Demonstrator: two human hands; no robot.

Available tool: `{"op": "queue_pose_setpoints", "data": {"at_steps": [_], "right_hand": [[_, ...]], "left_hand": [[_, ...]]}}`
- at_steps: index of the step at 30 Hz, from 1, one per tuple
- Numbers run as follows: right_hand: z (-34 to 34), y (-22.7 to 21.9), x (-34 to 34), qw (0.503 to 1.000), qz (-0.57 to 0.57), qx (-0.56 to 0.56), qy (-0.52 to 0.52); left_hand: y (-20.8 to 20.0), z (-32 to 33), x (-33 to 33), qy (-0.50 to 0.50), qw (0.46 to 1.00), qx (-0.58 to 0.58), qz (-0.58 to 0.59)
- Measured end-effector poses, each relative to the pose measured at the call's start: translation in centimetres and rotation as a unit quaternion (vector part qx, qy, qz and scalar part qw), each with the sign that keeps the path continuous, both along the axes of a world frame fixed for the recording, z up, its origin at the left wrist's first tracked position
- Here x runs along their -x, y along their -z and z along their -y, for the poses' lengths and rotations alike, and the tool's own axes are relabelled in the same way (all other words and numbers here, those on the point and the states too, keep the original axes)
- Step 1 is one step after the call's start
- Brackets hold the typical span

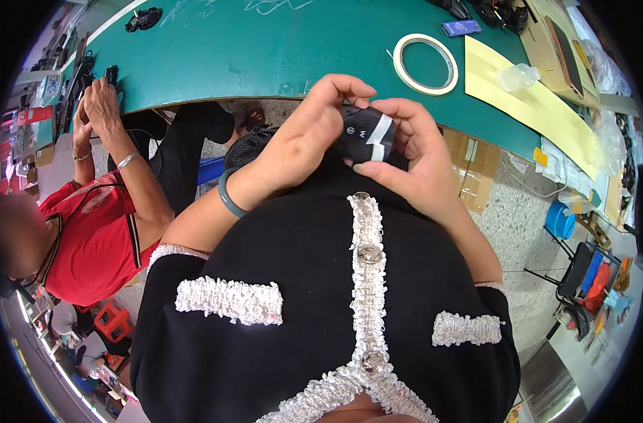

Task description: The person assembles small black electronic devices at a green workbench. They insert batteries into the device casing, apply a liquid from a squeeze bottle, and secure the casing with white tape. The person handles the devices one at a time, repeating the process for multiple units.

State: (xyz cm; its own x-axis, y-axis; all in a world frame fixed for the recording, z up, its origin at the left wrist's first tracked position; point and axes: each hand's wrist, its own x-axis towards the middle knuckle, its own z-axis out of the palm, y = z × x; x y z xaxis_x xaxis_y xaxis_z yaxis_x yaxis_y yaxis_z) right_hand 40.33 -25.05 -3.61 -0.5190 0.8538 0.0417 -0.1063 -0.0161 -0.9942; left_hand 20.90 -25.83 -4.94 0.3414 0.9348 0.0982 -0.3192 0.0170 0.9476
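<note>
A small black plastic piece (pixel 356 131) with pale markings and strips of white tape is up between my two hands, just off the near edge of the green table (pixel 265 63). My left hand (pixel 307 130) has its fingers bent over the piece's top and left side. On the other side, my right hand (pixel 419 155) pinches the taped edge, thumb below and fingers above. The underside of the piece is hidden. Nearest on the table is a roll of cream tape (pixel 426 90), lying flat beyond my right hand.
A yellow sheet (pixel 540 120) bearing a clear plastic piece (pixel 519 77) lies at the right. A blue box (pixel 461 28) and a black cable bundle (pixel 143 19) lie farther back. To my left, a co-worker in a red shirt (pixel 99 240) handles black parts.
</note>
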Motion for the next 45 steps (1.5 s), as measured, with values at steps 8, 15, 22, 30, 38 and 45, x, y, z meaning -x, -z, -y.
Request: {"op": "queue_pose_setpoints", "data": {"at_steps": [8, 15, 22, 30, 38, 45], "right_hand": [[-0.1, -0.6, -0.3, 0.985, -0.109, 0.129, 0.025], [-0.1, -0.2, -0.4, 0.99, -0.093, 0.105, 0.015], [-0.2, -0.3, -0.4, 0.993, -0.083, 0.088, 0.008], [-0.1, 0.4, -0.5, 0.997, -0.079, 0.006, 0.014], [-0.5, 1.2, -1.5, 0.978, 0.006, -0.203, 0.036], [0.0, 0.2, -0.4, 0.993, -0.062, -0.051, 0.081]], "left_hand": [[-1.8, 0.0, 0.2, 0.059, 0.997, 0.013, -0.046], [-1.4, -0.3, 0.3, 0.036, 0.991, -0.052, -0.115], [-1.4, -0.1, 0.4, 0.028, 0.992, -0.057, -0.11], [-1.4, 0.0, 0.2, 0.0, 0.977, -0.147, -0.153], [-0.8, 0.1, 0.2, 0.002, 0.992, -0.095, -0.084], [-0.7, 0.1, 0.4, -0.008, 0.995, -0.074, -0.061]]}}
